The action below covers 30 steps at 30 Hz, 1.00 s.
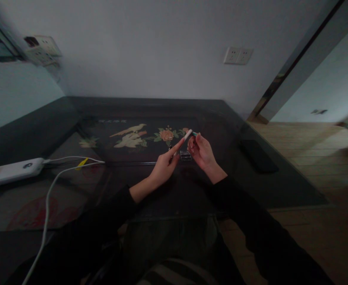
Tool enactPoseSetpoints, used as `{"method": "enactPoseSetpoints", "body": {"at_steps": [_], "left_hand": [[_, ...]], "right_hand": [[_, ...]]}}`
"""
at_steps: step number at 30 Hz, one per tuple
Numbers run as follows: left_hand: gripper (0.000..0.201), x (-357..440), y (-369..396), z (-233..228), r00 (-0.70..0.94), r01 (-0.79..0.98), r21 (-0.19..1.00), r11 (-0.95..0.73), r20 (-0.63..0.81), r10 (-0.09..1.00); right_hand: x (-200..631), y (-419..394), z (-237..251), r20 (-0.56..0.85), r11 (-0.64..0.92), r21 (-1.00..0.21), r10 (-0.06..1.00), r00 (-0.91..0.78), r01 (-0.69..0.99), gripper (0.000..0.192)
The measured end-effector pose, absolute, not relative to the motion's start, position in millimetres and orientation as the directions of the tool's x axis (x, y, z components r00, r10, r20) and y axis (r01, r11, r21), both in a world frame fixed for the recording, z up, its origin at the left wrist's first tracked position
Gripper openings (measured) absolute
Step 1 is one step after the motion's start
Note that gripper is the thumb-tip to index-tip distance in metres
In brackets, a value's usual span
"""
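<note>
Over the dark table, my left hand (165,164) is closed around a slim, pale, stick-like thing (188,135) that slants up to the right. Its exact kind is too small to make out. My right hand (203,152) faces it, thumb and fingertips pinched on a small teal-green piece (194,133). That piece meets or nearly meets the pale tip; I cannot tell whether the two are joined. Below and between the hands sits a small, shiny dark case (186,156) with bright edges.
A dark flat rectangular thing (258,156) lies on the right of the glossy table (162,198). At left is a white power strip (16,171), its white cable (48,206) running toward me with a yellow tag (82,163). A wall with sockets (238,56) stands behind.
</note>
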<state>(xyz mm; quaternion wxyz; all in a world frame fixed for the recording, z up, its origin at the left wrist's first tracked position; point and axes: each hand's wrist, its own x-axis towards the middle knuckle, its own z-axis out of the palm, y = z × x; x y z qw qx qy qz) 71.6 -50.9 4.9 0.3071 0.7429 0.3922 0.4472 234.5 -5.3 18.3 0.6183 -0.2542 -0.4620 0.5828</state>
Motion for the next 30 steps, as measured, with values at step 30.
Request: {"method": "enactPoseSetpoints", "body": {"at_steps": [30], "left_hand": [[0.055, 69.7, -49.9, 12.4, 0.295, 0.363, 0.737, -0.57, 0.49, 0.821]], "right_hand": [[234.9, -5.9, 17.4, 0.303, 0.191, -0.827, 0.944, -0.133, -0.529, 0.038]]}}
